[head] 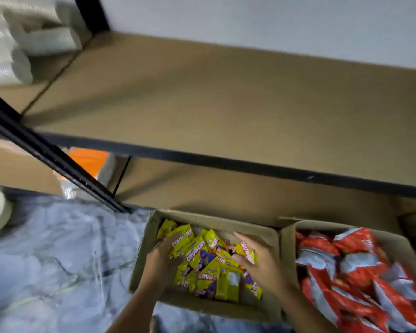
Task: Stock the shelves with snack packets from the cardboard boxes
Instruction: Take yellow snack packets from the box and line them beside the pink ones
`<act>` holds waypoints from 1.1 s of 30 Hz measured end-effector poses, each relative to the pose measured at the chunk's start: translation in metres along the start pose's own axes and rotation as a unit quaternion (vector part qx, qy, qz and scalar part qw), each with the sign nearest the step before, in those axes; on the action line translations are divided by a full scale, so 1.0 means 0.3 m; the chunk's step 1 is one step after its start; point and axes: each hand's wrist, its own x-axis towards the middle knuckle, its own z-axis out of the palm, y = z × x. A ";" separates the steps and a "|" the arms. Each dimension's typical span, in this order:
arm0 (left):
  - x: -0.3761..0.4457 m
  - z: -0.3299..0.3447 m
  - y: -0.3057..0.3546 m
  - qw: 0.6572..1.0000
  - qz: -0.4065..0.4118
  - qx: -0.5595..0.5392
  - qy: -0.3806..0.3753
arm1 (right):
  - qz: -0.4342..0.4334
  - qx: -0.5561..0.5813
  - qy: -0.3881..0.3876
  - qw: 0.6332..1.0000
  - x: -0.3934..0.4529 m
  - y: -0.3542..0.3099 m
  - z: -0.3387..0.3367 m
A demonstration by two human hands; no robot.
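An open cardboard box (269, 233) on the floor holds several yellow snack packets (209, 263). Both hands are inside it, one on each side of the heap. My left hand (160, 263) curls its fingers round the packets on the left. My right hand (262, 261) grips the packets on the right, thumb on top. A second cardboard box (287, 239) to the right is full of red and white snack packets (353, 272). Above the boxes runs a bare brown shelf (226, 99) with a black front rail, and a lower shelf (226, 188) sits under it.
A black upright post (51, 155) slants down to the floor left of the boxes. White bundled packs (22, 42) lie on the shelf at far left. Orange packs (87, 159) sit on the lower left shelf. The floor (58, 260) is grey marble.
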 end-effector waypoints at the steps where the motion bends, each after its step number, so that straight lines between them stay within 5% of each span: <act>1: 0.036 0.059 -0.081 1.000 -0.018 0.007 0.000 | 0.006 -0.001 -0.014 1.000 0.030 0.081 0.074; 11: 0.302 0.526 -0.510 0.971 -0.207 -0.120 -0.026 | 0.039 -0.071 -0.130 0.988 0.322 0.605 0.613; 19: 0.352 0.639 -0.518 0.962 -0.180 -0.202 0.037 | 0.021 -0.187 -0.119 0.975 0.371 0.673 0.781; 33: 0.286 0.569 -0.459 0.972 -0.109 -0.161 0.134 | 0.036 -0.018 -0.037 0.998 0.321 0.634 0.681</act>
